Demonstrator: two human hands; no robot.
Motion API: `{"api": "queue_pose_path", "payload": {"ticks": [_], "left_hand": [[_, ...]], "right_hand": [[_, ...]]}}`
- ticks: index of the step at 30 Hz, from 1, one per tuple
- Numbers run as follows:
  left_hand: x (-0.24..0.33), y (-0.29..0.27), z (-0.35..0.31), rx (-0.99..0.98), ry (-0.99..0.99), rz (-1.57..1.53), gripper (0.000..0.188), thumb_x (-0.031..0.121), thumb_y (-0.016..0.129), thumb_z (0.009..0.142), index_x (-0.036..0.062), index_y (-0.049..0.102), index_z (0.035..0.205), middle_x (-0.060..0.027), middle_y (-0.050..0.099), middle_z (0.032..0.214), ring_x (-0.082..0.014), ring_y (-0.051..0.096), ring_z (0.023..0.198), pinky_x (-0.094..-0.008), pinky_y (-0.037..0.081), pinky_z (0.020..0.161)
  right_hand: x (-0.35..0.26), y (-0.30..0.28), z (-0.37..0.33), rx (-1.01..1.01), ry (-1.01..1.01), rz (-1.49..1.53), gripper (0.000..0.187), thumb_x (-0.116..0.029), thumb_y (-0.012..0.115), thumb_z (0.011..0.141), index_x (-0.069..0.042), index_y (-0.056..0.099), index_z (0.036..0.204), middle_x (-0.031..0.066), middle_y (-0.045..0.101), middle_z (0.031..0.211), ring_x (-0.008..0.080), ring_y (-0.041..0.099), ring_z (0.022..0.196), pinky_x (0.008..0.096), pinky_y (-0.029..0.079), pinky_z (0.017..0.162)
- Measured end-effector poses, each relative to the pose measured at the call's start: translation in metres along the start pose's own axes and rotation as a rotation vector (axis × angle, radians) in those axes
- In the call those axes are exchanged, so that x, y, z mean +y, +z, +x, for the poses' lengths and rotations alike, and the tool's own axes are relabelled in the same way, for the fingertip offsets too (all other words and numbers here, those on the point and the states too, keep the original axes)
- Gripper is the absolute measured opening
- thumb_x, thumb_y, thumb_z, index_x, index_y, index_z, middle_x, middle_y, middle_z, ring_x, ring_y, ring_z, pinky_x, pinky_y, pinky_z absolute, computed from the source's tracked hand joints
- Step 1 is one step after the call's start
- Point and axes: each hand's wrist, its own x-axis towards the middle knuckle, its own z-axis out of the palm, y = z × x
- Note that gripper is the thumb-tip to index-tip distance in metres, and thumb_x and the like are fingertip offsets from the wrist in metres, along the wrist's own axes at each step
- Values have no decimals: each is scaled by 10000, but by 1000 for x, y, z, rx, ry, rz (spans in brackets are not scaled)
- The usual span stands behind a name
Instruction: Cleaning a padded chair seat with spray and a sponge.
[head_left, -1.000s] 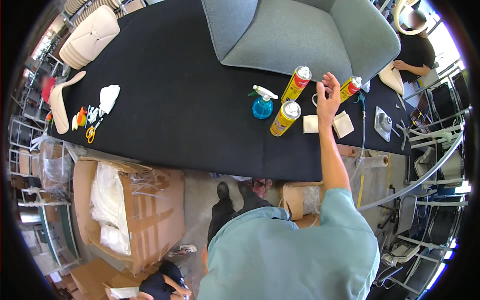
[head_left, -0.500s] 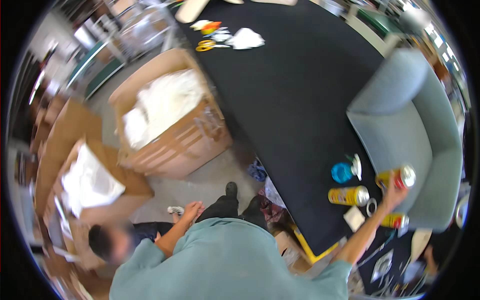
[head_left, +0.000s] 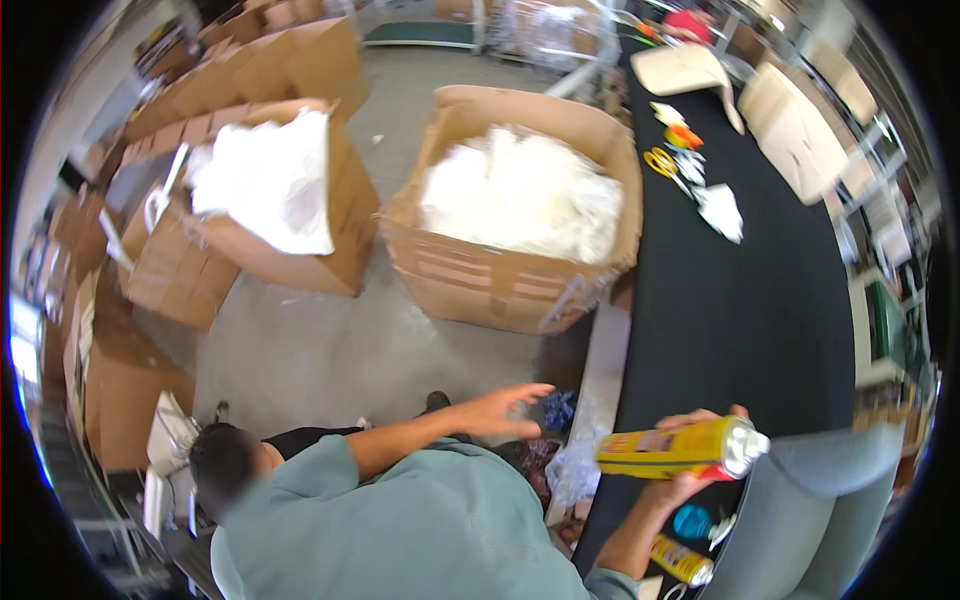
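Workshop with grey floor [head_left: 310,345] and long table, covered in black cloth [head_left: 740,320]. Principal item: yellow spray can [head_left: 655,452], held almost level in the right hand [head_left: 680,487], its white-topped end turned to the right. Right fingers: wrapped around the barrel. Left hand [head_left: 497,412]: nothing held; fingers parted and slightly bent, well apart from the can.

Below the right fingers, untouched by either hand: blue spray bottle [head_left: 692,521] and second yellow can [head_left: 682,560]. To the right of the same fingers: grey-blue upholstered chair [head_left: 775,540], gripped by neither hand. Well ahead of them, on the table: white rag [head_left: 722,212] and yellow-handled scissors [head_left: 660,162]. Beyond the left fingers: carton [head_left: 500,298], filled with white wrapping [head_left: 520,195].

Progress, as judged: first can taken up and held clear of the cloth; setting down not yet done. Whether anything has been sprayed cannot be told; no wet mark is made out.
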Motion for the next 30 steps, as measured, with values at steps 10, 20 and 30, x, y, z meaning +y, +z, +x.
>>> {"api": "queue_pose_path", "payload": {"ticks": [10, 20, 30], "left_hand": [[48, -111, -112, 493, 122, -44, 765, 254, 902, 714, 51, 560, 1367, -122, 705, 1145, -230, 683, 1043, -369, 534, 947], [25, -218, -145, 1042, -129, 315, 651, 308, 897, 677, 60, 610, 1205, -173, 702, 1037, -364, 711, 965, -439, 569, 838], [2, -412, -118, 863, 94, -21, 573, 149, 892, 714, 41, 597, 1193, -72, 704, 1042, -158, 667, 967, -334, 528, 882]], "right_hand": [[87, 286, -41, -763, 501, 584, 1322, -469, 984, 602, -98, 200, 1598, 217, 574, 1322, 331, 615, 1174, 477, 497, 1027], [158, 394, -84, -923, 851, 395, 968, -26, 865, 739, -27, 312, 1534, 193, 528, 1421, 303, 569, 1297, 453, 468, 1101], [247, 487, -47, -858, 947, 56, 539, -267, 559, 1060, -7, 420, 1512, 171, 532, 1469, 262, 494, 1365, 398, 355, 1153]]}}
